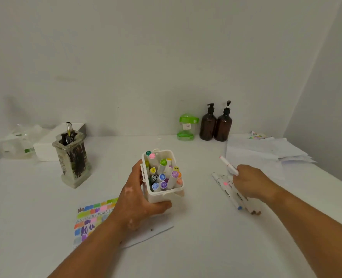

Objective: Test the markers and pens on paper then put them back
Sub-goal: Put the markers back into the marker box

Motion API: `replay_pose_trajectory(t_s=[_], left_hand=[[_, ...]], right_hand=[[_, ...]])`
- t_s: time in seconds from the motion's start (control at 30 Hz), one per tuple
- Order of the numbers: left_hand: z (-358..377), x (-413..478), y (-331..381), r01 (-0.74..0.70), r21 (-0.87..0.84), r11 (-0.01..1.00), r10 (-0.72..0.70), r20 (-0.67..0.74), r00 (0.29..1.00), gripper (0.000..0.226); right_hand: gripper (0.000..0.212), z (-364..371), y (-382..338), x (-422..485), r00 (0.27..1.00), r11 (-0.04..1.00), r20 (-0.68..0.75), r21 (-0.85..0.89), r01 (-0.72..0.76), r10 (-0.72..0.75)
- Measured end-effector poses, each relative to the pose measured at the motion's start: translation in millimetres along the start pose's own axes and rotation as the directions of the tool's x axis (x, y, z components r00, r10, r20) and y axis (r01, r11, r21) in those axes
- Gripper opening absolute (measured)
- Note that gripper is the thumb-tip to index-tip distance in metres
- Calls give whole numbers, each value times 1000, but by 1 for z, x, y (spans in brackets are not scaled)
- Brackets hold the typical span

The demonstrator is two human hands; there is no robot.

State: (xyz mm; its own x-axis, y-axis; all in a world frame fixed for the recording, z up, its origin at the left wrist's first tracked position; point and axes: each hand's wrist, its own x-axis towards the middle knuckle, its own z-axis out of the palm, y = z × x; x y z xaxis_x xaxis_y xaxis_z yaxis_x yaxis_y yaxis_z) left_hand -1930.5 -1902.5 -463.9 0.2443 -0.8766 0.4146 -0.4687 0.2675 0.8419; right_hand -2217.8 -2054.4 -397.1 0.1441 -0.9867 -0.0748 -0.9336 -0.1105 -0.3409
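The left hand [138, 197] grips a white box [160, 198] from its left side, fingers curled round the near wall and thumb against the far side. The box stands open at the top, near the middle of the tabletop [186, 247], and is packed with upright markers [163, 173] whose round caps show green, pink, yellow, blue, purple and orange. Whether its base touches the tabletop cannot be told.

Just under and to the left of that hand lies a sheet of paper [91, 217] covered with rows of coloured test strokes; the wrist and forearm hide part of it.

The right hand [250, 183] pinches 1 white marker [227, 164] with a pink tip, which points up and to the left, off the tabletop. Beneath this hand several loose markers [226, 189] lie side by side on the tabletop, well apart from the box.

At the back left stands a grey pen holder [73, 157] with dark pens in it, a flat white carton [45, 145] behind it. Against the wall are a green container [187, 127] and 2 brown pump bottles [208, 125]. A loose stack of papers [266, 151] lies at the far right.
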Motion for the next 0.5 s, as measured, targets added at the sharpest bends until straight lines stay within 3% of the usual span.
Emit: replay_pose_trajectory(t_s=[0.07,0.2,0.3,0.4,0.5], left_hand=[[12,4,4,4,-9,1000,-4,22,1000,112],[19,7,7,4,-25,1000,-3,41,999,112],[18,7,6,-3,-13,1000,3,52,999,112],[17,7,4,-7,-8,1000,8,59,998,113],[16,6,4,-14,-16,1000,15,66,998,115]], right_hand=[[17,4,15,9,999,997,-13,-70,-35,34],[44,23,16,9,995,996,55,-48,-76,78],[39,36,7,14,996,997,56,-30,-65,67],[21,41,-8,16,997,997,82,-82,-5,12],[25,46,-16,13,996,989,83,-136,56,-45]])
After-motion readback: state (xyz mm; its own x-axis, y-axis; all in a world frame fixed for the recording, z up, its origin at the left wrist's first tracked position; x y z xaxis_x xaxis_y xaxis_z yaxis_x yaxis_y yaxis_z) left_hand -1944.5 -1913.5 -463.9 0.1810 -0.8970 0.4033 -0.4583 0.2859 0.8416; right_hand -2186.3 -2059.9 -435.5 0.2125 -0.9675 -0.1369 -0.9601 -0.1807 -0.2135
